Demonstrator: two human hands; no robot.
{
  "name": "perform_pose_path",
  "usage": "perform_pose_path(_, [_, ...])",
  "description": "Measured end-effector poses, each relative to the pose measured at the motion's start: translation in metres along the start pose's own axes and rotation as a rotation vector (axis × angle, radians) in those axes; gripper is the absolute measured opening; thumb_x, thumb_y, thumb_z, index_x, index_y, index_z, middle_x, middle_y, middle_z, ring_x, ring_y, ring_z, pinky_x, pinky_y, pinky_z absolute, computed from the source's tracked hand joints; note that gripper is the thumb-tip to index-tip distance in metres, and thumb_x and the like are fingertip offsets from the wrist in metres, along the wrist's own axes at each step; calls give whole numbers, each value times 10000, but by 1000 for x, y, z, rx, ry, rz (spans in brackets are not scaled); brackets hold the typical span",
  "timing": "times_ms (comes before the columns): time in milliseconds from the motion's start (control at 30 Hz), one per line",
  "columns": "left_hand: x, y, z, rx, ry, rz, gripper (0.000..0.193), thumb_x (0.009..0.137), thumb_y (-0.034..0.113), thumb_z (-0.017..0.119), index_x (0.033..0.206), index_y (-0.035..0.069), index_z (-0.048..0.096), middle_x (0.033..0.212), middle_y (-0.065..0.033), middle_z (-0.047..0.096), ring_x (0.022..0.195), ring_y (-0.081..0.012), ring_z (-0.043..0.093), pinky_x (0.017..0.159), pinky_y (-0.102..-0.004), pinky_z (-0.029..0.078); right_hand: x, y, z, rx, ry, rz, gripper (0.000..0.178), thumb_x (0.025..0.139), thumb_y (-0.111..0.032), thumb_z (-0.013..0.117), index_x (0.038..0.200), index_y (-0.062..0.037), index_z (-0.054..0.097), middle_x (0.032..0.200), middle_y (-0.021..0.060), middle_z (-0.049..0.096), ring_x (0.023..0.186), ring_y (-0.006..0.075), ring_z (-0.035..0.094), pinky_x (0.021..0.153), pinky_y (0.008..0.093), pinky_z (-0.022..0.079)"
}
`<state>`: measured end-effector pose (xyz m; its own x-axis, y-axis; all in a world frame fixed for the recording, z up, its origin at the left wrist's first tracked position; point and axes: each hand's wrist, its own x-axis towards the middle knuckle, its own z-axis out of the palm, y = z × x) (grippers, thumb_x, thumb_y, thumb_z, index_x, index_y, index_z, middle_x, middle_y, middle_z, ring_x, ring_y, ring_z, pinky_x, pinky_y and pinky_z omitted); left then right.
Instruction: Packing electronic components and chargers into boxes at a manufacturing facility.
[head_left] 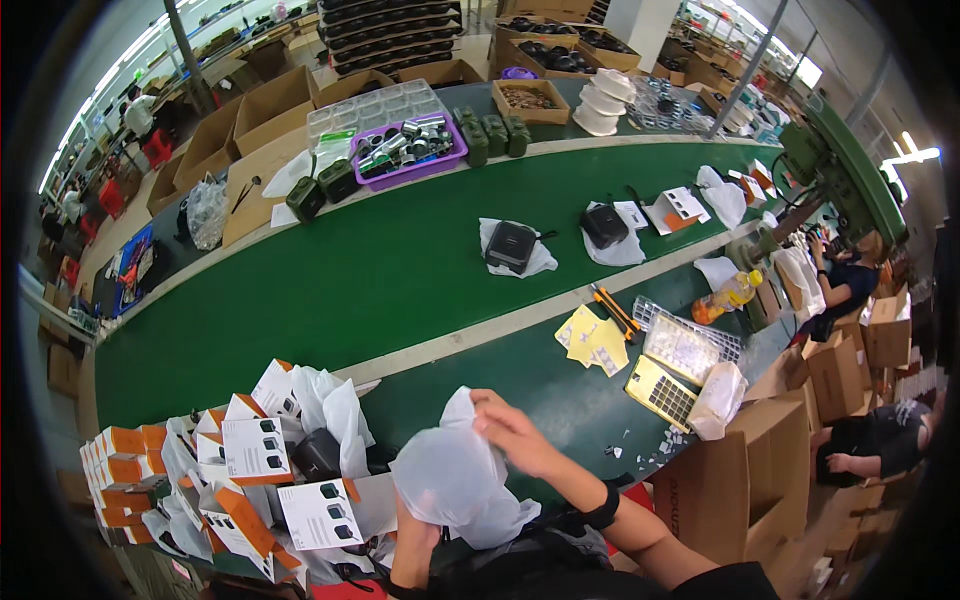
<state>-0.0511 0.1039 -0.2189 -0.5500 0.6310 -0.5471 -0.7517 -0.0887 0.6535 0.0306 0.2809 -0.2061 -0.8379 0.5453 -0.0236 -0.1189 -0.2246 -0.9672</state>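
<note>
A white, cloudy plastic bag [445,475] is between my two hands at the bench's near edge; what it wraps, if anything, cannot be made out. My left hand [415,535] grips the bag from its lower left, fingers mostly behind it. At the upper right, my right hand [508,430] pinches the bag's rim with closed fingers. Left of the bag lies a pile of open white-and-orange cartons [255,450], with a black boxy device [318,455] and more white bags [335,405] among them.
Black devices [510,247] lie on white bags along the green belt [270,290]. To the right are yellow stickers [592,340], an orange utility knife [615,310], a drink bottle [727,298] and a large cardboard box [720,480]. A purple basket [410,175] stands beyond the belt.
</note>
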Motion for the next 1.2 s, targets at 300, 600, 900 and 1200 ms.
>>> perform_pose_path(300, [20, 60, 29, 232, 36, 255, 713, 749, 65, 708, 1336, 98, 303, 1268, -95, 456, 1134, -211, 494, 938, -364, 433, 10, -35, -3, -85, -71, 398, 173, 918, -167, 508, 977, -5, 523, 741, -3, 532, 693, 56, 492, 674, 240, 423])
perform_pose_path(600, [10, 96, 25, 142, 200, 373, 562, 754, 80, 685, 1230, 102, 389, 1079, -102, 501, 940, -203, 566, 731, -326, 564, 43, -39, -62, 316, 365, 37, 341, 956, -229, 467, 1165, 35, 524, 1110, 98, 594, 1020, 166, 564, 914, 322, 426])
perform_pose_path(900, [13, 83, 21, -157, 206, 105, 496, 902, 434, 476, 1168, 19, 536, 1044, -129, 634, 883, -226, 645, 749, -336, 538, 98, 11, -76, 487, 231, 177, 376, 962, -246, 448, 1235, 11, 475, 1195, 96, 559, 1109, 193, 528, 968, 351, 395])
perform_pose_path(1200, [37, 81, 56, -72, 41, 325, 498, 855, 221, 552, 1287, 132, 319, 1205, -112, 430, 1119, -222, 461, 924, -355, 439, 227, 140, -152, -714, 465, 229, 354, 908, -323, 501, 965, 6, 616, 848, 77, 624, 701, 225, 545, 654, 341, 441])
